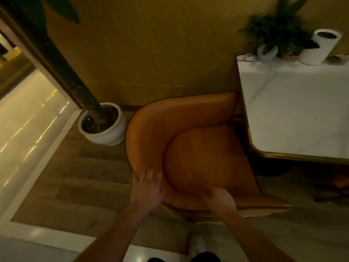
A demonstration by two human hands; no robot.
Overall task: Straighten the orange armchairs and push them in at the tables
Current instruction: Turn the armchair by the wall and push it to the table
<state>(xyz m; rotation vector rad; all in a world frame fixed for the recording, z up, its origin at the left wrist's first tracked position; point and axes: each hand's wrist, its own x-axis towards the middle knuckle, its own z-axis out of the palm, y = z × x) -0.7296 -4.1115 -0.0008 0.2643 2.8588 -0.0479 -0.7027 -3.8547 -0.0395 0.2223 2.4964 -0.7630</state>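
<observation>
An orange armchair (190, 140) stands below me, its seat facing right toward a white marble table (294, 114) with a gold rim. The chair's far arm reaches the table's left edge. My left hand (149, 186) lies on the curved backrest at its near left bend, fingers spread over the top. My right hand (219, 200) grips the near arm of the chair, fingers curled over its inner edge.
A white planter (103, 127) with a dark trunk stands just left of the chair by the wall. On the table's far end sit a leafy plant (277, 33), a white cylinder (319, 48) and a small round button (248, 57). My shoe (197, 246) is behind the chair.
</observation>
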